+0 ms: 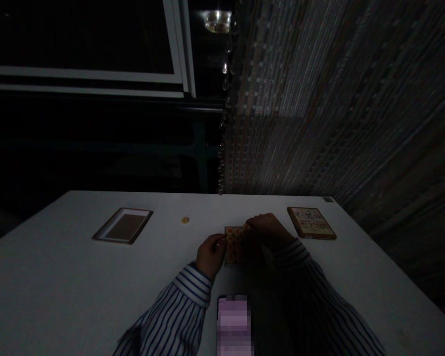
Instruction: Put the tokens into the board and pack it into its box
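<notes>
The left hand's (209, 256) thumb and fingers bend in at the left side of the discs (230, 239). The thumb and fingertips are near each other, but I cannot tell if they pinch the edge. The right hand (267, 228) is at the top right corner of the discs, with its fingers curled down. It is too dark to tell if they hold one.

The discs sit side by side in rows, between the two hands. They are round and tan, with red or dark marks. A dark shadow hides the ones on the right.

Both sleeves (180, 302) are white with dark stripes. A phone (233, 324) lies nearer the person, between the arms, and its screen is all blurry squares.

One loose disc (185, 220) lies by itself, past the left hand. Farther left is a flat box (124, 227) with a brown rim. On the right, past the right hand, is a picture box (313, 222) with black marks on top. All of these rest on the white table (163, 257). A tiny dark square (328, 200) is at its far right corner.

Behind it hang a stringy curtain (282, 99) and a line of shiny beads (221, 158). A white window frame (114, 75) is up on the left.
</notes>
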`<state>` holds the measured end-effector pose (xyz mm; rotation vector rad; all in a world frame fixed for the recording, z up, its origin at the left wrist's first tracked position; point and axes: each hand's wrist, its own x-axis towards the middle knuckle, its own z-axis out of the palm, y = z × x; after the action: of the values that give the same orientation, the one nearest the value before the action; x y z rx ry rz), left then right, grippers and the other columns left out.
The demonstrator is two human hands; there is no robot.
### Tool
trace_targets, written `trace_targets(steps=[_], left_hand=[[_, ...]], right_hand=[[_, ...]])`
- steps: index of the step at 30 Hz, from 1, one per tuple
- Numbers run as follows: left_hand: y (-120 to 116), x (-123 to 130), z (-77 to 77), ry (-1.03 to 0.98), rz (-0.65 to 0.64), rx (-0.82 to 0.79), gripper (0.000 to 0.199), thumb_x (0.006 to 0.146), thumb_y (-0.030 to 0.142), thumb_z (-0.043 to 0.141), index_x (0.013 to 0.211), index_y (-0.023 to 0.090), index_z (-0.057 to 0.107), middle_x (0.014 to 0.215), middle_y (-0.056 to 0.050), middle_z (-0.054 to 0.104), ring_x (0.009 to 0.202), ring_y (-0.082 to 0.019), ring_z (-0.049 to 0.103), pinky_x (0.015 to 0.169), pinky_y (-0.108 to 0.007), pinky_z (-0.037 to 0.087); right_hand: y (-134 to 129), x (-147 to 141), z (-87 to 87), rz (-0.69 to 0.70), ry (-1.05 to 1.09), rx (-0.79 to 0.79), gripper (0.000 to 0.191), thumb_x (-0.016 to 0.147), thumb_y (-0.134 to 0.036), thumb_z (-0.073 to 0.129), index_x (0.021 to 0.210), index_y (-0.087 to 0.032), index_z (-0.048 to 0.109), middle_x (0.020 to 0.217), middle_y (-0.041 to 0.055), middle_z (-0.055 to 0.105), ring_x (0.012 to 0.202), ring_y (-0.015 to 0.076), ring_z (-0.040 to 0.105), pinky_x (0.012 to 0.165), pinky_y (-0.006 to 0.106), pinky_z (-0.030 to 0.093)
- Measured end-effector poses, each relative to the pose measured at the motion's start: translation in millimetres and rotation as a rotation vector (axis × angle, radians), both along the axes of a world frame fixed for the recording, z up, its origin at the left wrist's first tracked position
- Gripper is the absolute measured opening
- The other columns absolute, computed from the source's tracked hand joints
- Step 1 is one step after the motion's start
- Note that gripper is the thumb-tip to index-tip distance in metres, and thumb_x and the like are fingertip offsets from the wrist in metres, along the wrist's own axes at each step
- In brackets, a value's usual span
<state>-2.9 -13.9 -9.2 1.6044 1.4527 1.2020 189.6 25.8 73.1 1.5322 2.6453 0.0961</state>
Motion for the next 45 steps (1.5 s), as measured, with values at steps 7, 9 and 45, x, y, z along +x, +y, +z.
trace_targets(steps=[7,9,45], left_hand=[[0.2,-0.3,-2.5,0.016,-0.008,-0.003,0.022,0.075,0.028,0.05,0.09,0.016,0.062,0.088,-0.006,0.065,0.078,-0.016,0.06,0.071,-0.028,0.049],[0.7,-0.5,-3.9,0.008,-0.014,0.007,0.022,0.076,0.028,0.05,0.09,0.016,0.062,0.088,-0.005,0.065,0.078,-0.015,0.06,0.071,-0.028,0.049],[0.0,-0.8,-0.8,0.056,-0.008,0.093,0.017,0.074,0.023,0.05,0.083,0.018,0.064,0.086,-0.005,0.065,0.08,-0.015,0.06,0.074,-0.03,0.049]], right_hand=[[0.0,-2.2,-3.8,-0.019,-0.022,-0.01,0.027,0.083,-0.033,0.039,0.089,-0.019,0.061,0.087,0.0083,0.066,0.083,0.0211,0.059,0.068,0.03,0.034],[-0.1,-2.9,-4.3,-0.022,-0.023,-0.008,0.026,0.082,-0.031,0.039,0.088,-0.019,0.062,0.086,0.0083,0.066,0.082,0.0213,0.059,0.068,0.03,0.035],[0.2,-2.8,-4.4,-0.028,-0.081,-0.055,0.026,0.082,-0.029,0.04,0.095,-0.02,0.06,0.092,0.0093,0.065,0.086,0.0213,0.059,0.069,0.031,0.036]])
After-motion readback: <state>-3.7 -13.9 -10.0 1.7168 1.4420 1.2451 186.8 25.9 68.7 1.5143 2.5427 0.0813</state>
